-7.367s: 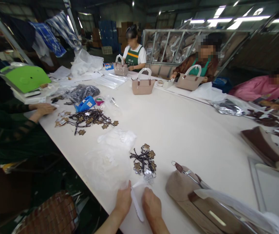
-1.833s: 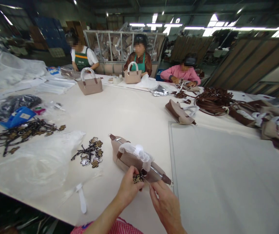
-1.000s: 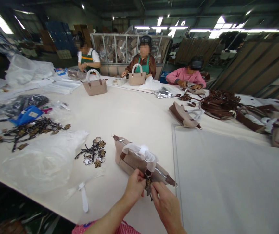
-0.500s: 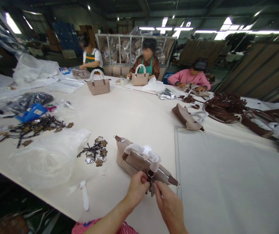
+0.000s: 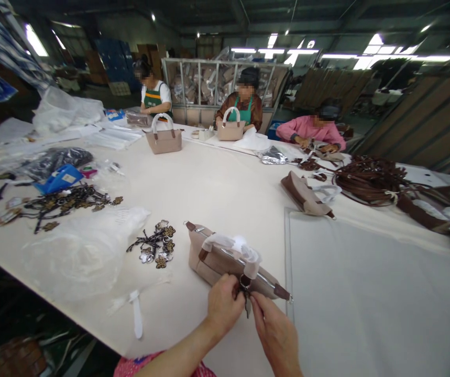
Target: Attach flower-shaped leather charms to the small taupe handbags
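Both grips are closed: left hand and right hand pinch the small charm at the handbag, lower centre of frame on the bench. I judge the charm light, stiff and fiddly, best pinched by its edges. The bag looks soft and slumps, so I'd hold it at the handle base.

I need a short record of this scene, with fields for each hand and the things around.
Left hand: pinches a dark charm at the handle ring of a beige handbag.
Right hand: fingertips on the same charm.
Handbag: lies on the white table, handle wrapped in white.
Nearby: pile of charms, clear plastic bag.
People: three co-workers across the table.
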Motion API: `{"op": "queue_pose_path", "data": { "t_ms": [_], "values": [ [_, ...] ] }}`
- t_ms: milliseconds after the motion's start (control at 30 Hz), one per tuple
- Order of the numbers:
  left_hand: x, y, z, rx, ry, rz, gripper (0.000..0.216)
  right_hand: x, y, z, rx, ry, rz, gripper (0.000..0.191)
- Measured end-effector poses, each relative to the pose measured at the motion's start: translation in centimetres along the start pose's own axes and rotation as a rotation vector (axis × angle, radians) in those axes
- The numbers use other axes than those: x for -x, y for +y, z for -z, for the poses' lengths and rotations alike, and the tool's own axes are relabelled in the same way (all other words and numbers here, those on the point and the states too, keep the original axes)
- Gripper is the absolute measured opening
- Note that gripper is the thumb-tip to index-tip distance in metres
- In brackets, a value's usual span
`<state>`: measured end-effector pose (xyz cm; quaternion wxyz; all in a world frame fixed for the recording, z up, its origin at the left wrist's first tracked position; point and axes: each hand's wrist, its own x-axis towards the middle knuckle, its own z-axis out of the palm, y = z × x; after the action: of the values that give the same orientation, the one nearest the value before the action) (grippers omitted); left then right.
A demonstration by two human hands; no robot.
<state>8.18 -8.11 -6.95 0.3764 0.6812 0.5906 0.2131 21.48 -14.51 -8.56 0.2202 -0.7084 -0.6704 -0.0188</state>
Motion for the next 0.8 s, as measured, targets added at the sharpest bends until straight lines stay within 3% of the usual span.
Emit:
{"op": "queue_pose_path", "data": {
  "t_ms": [200,333,800],
  "values": [
    [-0.6,-0.8,1.5,0.265,-0.097,0.070,0.012,-0.3,0.2,0.3,-0.017,-0.023,0.010,0.053],
    [-0.8,-1.4,2.0,0.323,-0.108,0.102,0.013,-0.4,-0.1,0.4,-0.020,-0.022,0.018,0.052],
    [-0.9,-2.2,0.7,0.710,-0.226,0.275,0.011,0.2,-0.9,0.3,0.001,-0.072,0.013,0.045]
  ]
}}
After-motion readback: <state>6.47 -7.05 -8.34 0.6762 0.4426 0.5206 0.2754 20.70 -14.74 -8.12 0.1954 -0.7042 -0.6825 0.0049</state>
